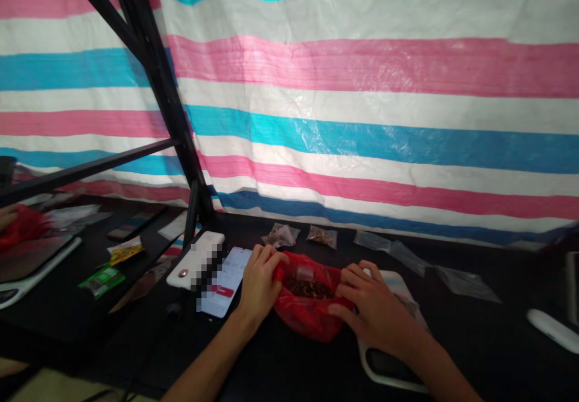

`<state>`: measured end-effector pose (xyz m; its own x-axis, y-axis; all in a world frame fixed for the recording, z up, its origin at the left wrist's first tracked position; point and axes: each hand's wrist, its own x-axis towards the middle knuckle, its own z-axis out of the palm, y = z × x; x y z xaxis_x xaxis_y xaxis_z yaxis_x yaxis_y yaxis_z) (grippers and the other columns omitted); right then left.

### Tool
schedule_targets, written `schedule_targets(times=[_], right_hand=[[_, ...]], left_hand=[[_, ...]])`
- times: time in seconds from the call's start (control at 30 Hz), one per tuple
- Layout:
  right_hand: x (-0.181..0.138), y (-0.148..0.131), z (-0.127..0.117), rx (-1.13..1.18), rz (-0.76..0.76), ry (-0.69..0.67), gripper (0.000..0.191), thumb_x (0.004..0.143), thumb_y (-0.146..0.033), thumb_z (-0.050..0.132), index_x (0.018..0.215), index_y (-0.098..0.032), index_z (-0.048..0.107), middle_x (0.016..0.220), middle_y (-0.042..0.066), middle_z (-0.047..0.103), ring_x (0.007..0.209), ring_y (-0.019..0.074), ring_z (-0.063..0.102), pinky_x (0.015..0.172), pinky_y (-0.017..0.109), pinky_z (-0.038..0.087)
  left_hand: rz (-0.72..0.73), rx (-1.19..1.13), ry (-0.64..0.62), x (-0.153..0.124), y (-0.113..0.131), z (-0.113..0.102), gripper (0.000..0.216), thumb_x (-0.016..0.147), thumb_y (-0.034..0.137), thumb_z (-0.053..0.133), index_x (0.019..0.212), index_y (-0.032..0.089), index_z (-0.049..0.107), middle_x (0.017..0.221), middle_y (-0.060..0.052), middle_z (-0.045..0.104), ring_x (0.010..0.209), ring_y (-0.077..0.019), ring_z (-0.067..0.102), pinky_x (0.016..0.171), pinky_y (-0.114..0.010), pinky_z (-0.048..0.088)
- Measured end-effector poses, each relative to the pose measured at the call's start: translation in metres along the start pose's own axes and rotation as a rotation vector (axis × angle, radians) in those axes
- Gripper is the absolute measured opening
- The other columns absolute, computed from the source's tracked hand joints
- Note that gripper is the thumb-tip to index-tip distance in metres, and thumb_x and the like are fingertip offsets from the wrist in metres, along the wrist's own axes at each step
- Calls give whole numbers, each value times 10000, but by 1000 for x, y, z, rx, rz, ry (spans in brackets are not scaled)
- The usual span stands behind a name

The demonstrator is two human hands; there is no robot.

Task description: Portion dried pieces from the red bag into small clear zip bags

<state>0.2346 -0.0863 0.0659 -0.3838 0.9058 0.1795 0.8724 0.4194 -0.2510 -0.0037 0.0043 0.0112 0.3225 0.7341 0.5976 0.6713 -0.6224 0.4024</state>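
Note:
A red plastic bag (pixel 312 317) lies open on the black table (pixel 488 341), with dark brown bits (pixel 310 287) inside it. My left hand (pixel 260 278) grips the bag's left rim, fingers curled over the edge. My right hand (pixel 373 305) holds the bag's right rim, fingers bent onto the plastic. Under my right wrist sits a white scale (pixel 389 375). Behind the bag lie two small filled clear pouches (pixel 281 235) (pixel 322 236).
A phone (pixel 226 281) and a white device (pixel 195 260) lie left of the bag. Empty clear pouches (pixel 465 282) lie at the right, a white object (pixel 554 329) at the far right. A black frame post (pixel 167 100) rises at left; a striped tarp (pixel 362 88) hangs behind.

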Motion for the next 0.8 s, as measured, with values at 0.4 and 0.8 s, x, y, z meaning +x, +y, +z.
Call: schedule_targets(times=[0.4, 0.8], right_hand=[[-9, 36, -20, 126, 52, 259, 201, 989, -363, 542, 1059, -276, 709, 1125, 82, 665, 1087, 260, 590, 967, 466, 445], [-44, 76, -45, 367, 358, -78, 510, 846, -548, 634, 1255, -243, 622, 1194, 88, 648, 1128, 287, 627, 1008, 425, 500]], left_hand=[[480, -49, 11, -3, 13, -20, 548, 631, 76, 540, 1162, 168, 639, 1282, -161, 545, 1154, -329, 517, 939, -516, 469], [519, -140, 270, -10, 32, -11, 299, 768, 2, 494, 960, 173, 646, 911, -81, 635, 848, -213, 569, 757, -368, 509]])
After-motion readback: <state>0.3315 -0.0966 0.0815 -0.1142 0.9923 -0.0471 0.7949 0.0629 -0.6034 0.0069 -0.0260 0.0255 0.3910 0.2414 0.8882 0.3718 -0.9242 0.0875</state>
